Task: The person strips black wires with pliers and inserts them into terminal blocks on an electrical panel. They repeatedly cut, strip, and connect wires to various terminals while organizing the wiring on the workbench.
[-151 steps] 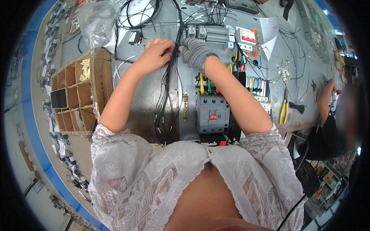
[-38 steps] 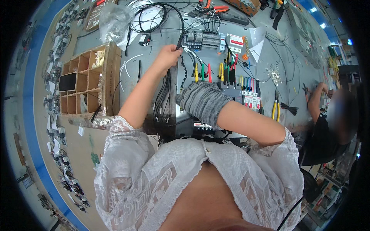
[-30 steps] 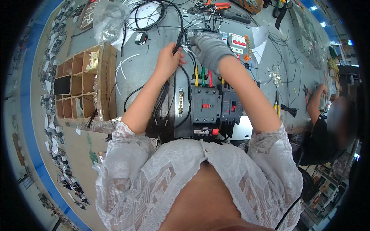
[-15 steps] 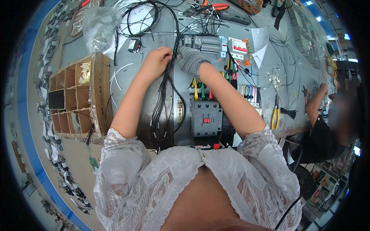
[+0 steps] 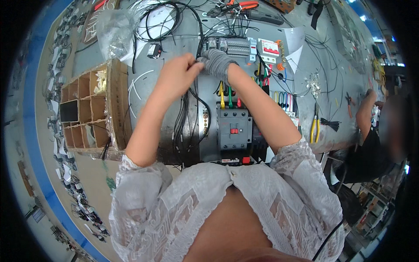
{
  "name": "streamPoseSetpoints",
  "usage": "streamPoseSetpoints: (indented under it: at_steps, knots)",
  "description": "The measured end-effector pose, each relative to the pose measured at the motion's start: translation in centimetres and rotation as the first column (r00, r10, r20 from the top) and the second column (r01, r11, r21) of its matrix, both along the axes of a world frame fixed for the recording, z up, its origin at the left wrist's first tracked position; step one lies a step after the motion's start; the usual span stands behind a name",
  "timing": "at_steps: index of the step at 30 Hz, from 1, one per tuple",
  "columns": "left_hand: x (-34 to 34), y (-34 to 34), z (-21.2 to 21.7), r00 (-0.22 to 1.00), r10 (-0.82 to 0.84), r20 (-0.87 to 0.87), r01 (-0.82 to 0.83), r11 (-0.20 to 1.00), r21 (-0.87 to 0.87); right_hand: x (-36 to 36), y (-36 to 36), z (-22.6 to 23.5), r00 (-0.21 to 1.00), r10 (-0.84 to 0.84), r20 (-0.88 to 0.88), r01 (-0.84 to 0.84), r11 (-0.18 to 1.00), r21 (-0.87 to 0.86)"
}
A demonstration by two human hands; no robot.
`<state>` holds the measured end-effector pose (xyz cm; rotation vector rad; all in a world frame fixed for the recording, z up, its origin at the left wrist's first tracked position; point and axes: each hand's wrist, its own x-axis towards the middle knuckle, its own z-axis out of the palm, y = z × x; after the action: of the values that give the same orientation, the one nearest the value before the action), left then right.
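Observation:
A bundle of black wires [image 5: 185,120] runs up the metal bench and passes between my hands. My bare left hand [image 5: 180,73] is closed, thumb and fingers pinched together in front of the bundle; whatever they pinch is too small to see. My right hand [image 5: 218,65], in a grey striped glove, is closed around the bundle, its fingertips meeting the left hand. Just beyond the glove is a row of grey terminal blocks [image 5: 238,47]. Below my right forearm stands a grey contactor [image 5: 234,133] with a red middle piece and yellow, green and red wires on top.
A divided cardboard box [image 5: 118,107] stands at the left. Yellow-handled pliers [image 5: 314,129] lie at the right, near black cable ties [image 5: 330,124]. A white breaker [image 5: 268,49] sits beyond my right hand. Coiled black cable [image 5: 159,22] lies at the back. Another person's arm [image 5: 365,114] reaches in at far right.
My left hand has turned and moved slightly right, now covering part of the bundle. The gloved right hand has shifted slightly up and right. At far right, the other person's arm has moved.

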<state>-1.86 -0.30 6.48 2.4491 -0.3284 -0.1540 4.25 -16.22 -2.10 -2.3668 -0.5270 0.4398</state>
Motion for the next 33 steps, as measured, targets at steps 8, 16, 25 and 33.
streamPoseSetpoints:
  at_steps: [8, 16, 25, 33]
  knots:
    - [-7.4, -1.2, 3.2, 0.963, -0.234, 0.133, 0.201, 0.953, 0.227, -0.8, 0.2, 1.5, 0.889, -0.075, -0.451, 0.245, 0.911, 0.331]
    - [-19.7, 9.0, 20.0, 0.927, 0.354, -0.126, -0.359, 0.933, -0.016, -1.5, 0.6, 4.9, 0.939, -0.123, -0.322, 0.146, 0.988, 0.047]
    - [-17.6, 8.2, 15.0, 0.886, -0.138, -0.442, -0.066, 0.907, -0.415, -0.8, 0.1, 2.8, 0.96, -0.161, -0.228, 0.145, 0.986, -0.084]
    - [-1.5, -0.1, -6.0, 0.95, 0.094, -0.297, -0.247, 0.809, -0.534, -0.9, 0.3, 2.3, 0.983, -0.114, -0.145, 0.103, 0.991, -0.087]
